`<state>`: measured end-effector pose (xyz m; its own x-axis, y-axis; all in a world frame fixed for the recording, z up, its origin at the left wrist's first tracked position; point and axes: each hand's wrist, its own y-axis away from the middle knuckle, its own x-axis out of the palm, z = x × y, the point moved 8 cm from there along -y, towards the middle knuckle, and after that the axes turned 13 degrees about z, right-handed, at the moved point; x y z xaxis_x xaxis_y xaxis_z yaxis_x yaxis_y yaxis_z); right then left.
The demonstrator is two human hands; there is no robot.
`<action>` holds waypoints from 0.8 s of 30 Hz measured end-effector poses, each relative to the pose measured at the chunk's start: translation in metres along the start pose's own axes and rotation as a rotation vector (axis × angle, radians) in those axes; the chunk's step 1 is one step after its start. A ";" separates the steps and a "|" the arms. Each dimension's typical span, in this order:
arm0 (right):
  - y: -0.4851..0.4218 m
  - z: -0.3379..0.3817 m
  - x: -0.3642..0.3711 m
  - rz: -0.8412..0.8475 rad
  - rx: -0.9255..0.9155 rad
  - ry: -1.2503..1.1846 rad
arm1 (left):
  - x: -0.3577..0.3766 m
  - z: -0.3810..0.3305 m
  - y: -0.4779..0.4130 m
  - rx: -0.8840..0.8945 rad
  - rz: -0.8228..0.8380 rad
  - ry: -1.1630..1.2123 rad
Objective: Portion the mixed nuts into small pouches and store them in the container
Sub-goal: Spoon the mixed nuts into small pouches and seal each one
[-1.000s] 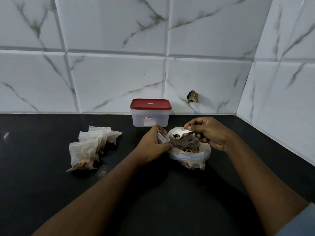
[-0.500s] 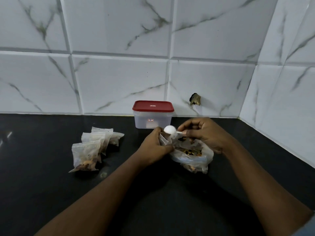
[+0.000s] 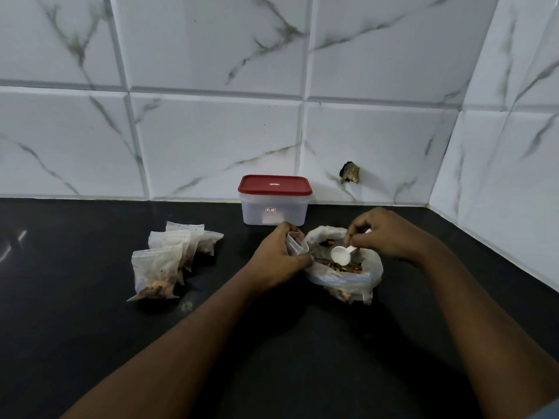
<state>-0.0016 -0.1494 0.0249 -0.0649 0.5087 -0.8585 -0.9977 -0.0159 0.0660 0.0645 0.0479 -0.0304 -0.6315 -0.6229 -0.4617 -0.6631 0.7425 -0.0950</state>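
Note:
My left hand [image 3: 276,257] grips a small clear pouch [image 3: 295,244], its mouth facing up, beside the big plastic bag of mixed nuts [image 3: 344,275]. My right hand [image 3: 382,234] pinches the handle of a white spoon [image 3: 341,254] whose bowl dips into the open bag above the nuts. Behind both hands stands a translucent container [image 3: 273,210] with a red lid [image 3: 274,186], closed. Several filled pouches [image 3: 169,258] lie in a loose pile on the left of the black counter.
The black counter [image 3: 90,328] meets marble-look tiled walls at the back and on the right, forming a corner. A small dark broken spot [image 3: 349,173] marks the back wall near the container.
The spoon went from above the small pouch, where it was tipped, back down into the big bag. My left hand kept hold of the pouch.

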 end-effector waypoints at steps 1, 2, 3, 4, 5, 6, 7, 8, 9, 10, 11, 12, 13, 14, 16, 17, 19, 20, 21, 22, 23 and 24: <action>-0.001 0.003 0.004 0.000 -0.016 -0.007 | 0.000 0.000 -0.001 -0.003 0.004 -0.004; -0.002 0.005 0.007 0.001 -0.031 -0.017 | 0.000 0.000 -0.001 -0.004 0.006 -0.008; -0.004 0.007 0.011 0.004 -0.047 -0.034 | 0.000 0.000 -0.002 -0.003 0.007 -0.011; -0.005 0.008 0.014 0.007 -0.060 -0.061 | 0.000 0.000 -0.002 -0.003 0.007 -0.012; -0.006 0.009 0.015 0.002 -0.067 -0.084 | 0.000 0.000 -0.002 -0.005 0.007 -0.014; -0.006 0.010 0.013 -0.016 -0.070 -0.093 | 0.000 0.000 -0.001 -0.006 0.005 -0.019; -0.005 0.011 0.009 -0.038 -0.067 -0.079 | -0.001 0.000 -0.001 -0.003 0.001 -0.026; -0.003 0.012 0.005 -0.055 -0.059 -0.044 | -0.001 0.000 -0.001 0.001 -0.004 -0.030; -0.001 0.013 0.003 -0.060 -0.046 -0.004 | -0.001 0.000 -0.001 0.004 -0.009 -0.030; 0.000 0.012 0.002 -0.051 -0.032 0.025 | -0.001 0.001 -0.001 0.004 -0.010 -0.028; 0.000 0.010 0.004 -0.030 -0.021 0.039 | -0.001 0.001 -0.001 0.002 -0.010 -0.028; -0.001 0.010 0.007 -0.003 -0.016 0.039 | -0.001 0.001 -0.001 0.000 -0.007 -0.029; -0.001 0.010 0.011 0.023 -0.020 0.031 | 0.000 0.001 -0.002 -0.001 -0.004 -0.030; -0.003 0.011 0.015 0.040 -0.031 0.018 | 0.000 0.001 -0.002 -0.002 -0.001 -0.029; -0.005 0.016 0.019 0.041 -0.072 -0.003 | 0.000 0.000 -0.002 -0.002 -0.004 -0.030; -0.005 0.018 0.019 0.026 -0.084 -0.003 | 0.000 0.000 -0.001 0.000 -0.008 -0.034; -0.004 0.018 0.014 -0.012 -0.069 0.022 | -0.001 0.000 0.000 0.002 -0.010 -0.037; -0.004 0.014 0.011 -0.017 -0.051 0.032 | -0.001 0.000 0.000 0.001 -0.009 -0.036; -0.004 0.010 0.010 -0.005 -0.033 0.029 | -0.001 0.000 0.000 0.000 -0.006 -0.036; -0.004 0.007 0.011 0.016 -0.024 0.013 | -0.001 0.000 -0.001 -0.001 -0.004 -0.035; -0.004 0.006 0.013 0.035 -0.028 -0.008 | -0.001 0.000 -0.001 -0.002 -0.003 -0.035; -0.005 0.006 0.015 0.044 -0.040 -0.035 | 0.000 0.000 -0.002 -0.002 0.000 -0.036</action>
<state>0.0025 -0.1361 0.0149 -0.1084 0.5370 -0.8366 -0.9940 -0.0730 0.0819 0.0659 0.0469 -0.0305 -0.6165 -0.6140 -0.4929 -0.6642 0.7417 -0.0933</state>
